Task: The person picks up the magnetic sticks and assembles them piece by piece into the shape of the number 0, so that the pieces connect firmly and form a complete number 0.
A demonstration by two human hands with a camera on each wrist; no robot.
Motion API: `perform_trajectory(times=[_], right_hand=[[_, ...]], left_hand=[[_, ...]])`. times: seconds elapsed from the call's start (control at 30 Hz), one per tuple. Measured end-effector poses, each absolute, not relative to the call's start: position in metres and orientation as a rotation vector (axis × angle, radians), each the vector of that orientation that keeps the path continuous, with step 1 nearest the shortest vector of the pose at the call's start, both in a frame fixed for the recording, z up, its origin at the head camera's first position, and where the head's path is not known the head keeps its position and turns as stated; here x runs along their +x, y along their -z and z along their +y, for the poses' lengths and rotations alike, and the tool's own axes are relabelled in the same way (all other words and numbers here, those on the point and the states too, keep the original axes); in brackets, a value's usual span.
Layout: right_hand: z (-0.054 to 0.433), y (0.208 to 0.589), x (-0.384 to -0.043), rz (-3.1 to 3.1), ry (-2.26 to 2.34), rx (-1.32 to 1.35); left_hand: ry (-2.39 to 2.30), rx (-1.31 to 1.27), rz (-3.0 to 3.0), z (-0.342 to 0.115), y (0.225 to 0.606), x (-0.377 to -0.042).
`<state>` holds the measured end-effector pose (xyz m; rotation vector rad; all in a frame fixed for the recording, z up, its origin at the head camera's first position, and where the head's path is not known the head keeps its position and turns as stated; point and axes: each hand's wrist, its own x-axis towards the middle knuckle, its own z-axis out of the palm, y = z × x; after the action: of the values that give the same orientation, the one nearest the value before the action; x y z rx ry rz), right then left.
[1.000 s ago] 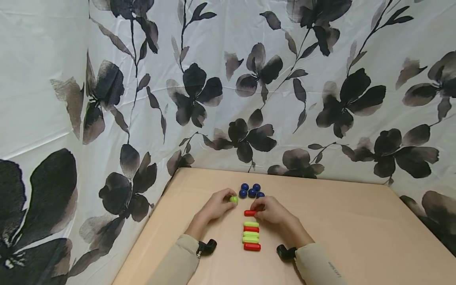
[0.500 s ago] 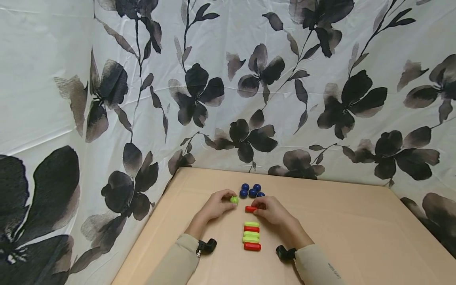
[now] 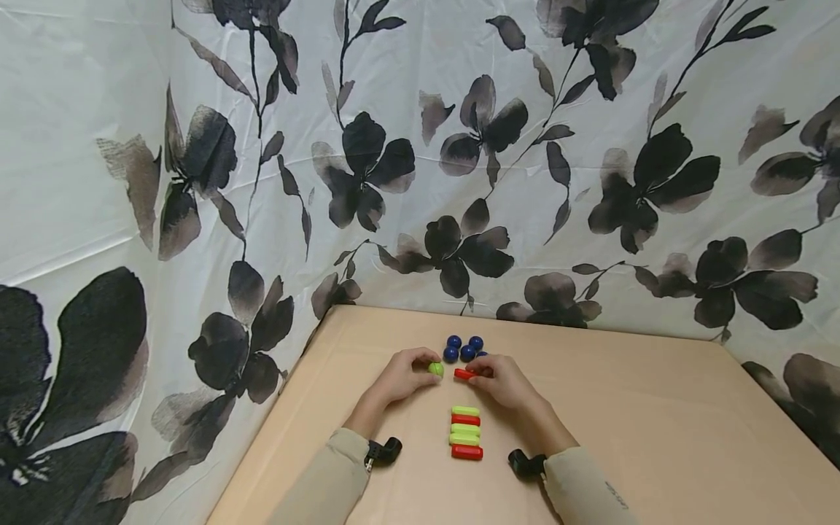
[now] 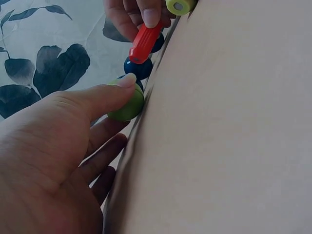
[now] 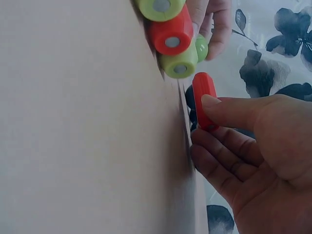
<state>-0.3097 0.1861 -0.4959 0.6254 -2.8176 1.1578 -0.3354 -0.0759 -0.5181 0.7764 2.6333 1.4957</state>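
In the head view my left hand [image 3: 405,375] pinches a green ball [image 3: 436,369]; the left wrist view shows the thumb across the same ball [image 4: 127,108]. Just to the right, my right hand [image 3: 507,382] holds a short red magnetic rod [image 3: 463,374] between thumb and fingers. That rod [image 5: 204,90] is tilted in the right wrist view, apart from the green ball. Several blue balls [image 3: 467,354] lie right behind the hands, one partly hidden by the right hand. Nearer the body, yellow-green rods [image 3: 464,440] and red rods [image 3: 467,453] form a column.
Everything lies on a tan tabletop [image 3: 630,423]. A white cloth with dark flowers [image 3: 459,146] hangs behind the table's far edge and along the left. Black wrist cameras [image 3: 386,451] sit at both sleeves.
My right hand has lifted or carried the red rod away from the rod column, toward the blue balls and level with the green ball. The left hand keeps its grip, nearly still.
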Motion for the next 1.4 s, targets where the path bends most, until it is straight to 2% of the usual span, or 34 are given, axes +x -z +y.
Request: perform_trajectory(times=[0.5,0.67,1.07,1.23,1.4], right_hand=[[0.185,0.496,-0.313,-2.777,-1.144,0.724],[0.187,0.489,-0.311,-2.815,-1.117,0.658],[0.206,0.487,-0.313,-2.773,-1.193,0.317],[0.214,0.493,-0.32,-2.718,-1.241,0.316],[0.215,0.5,-0.328,-2.705,-1.276,0.426]], left_hand=[[-1.465,0.83,2.625,-0.061,0.516,-0.335],[-1.46,0.836,2.627,-0.061,0.514,-0.336],[-1.449,0.795,2.635,-0.064,0.517,-0.333],[-1.458,0.814,2.624,-0.064,0.519,-0.334],[-1.464,0.809,2.62,-0.064,0.52,-0.336]])
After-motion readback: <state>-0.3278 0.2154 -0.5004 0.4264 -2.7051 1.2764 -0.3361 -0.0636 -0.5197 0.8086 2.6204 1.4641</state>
